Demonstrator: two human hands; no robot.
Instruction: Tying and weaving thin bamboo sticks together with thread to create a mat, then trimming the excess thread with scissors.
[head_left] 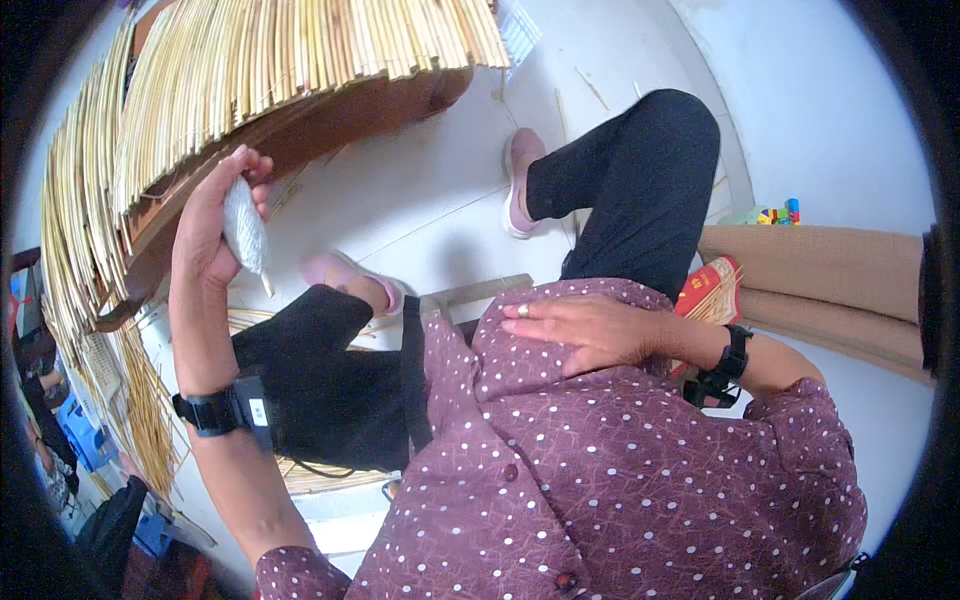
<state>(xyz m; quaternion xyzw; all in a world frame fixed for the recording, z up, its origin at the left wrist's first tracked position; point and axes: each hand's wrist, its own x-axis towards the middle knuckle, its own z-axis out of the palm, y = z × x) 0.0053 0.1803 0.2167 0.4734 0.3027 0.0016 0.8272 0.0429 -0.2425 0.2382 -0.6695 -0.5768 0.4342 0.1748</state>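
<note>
My left hand (207, 228) is closed around a spindle-shaped bundle of white string (244, 225), wound on a thin stick whose tip pokes out below. It is raised beside the near edge of a mat of pale reed stalks (300, 60), laid side by side over a brown wooden table (350, 125). Across my lap, my right hand (590, 333) rests flat on the dotted purple shirt (560, 470), fingers stretched out and holding nothing.
Loose stalks (150, 410) lie on the floor at the left, near a blue plastic stool (85, 430). To my right stand a red packet with thin sticks (712, 290) and a long tan padded piece (820, 275). Small colourful toy blocks (780, 214) sit behind it.
</note>
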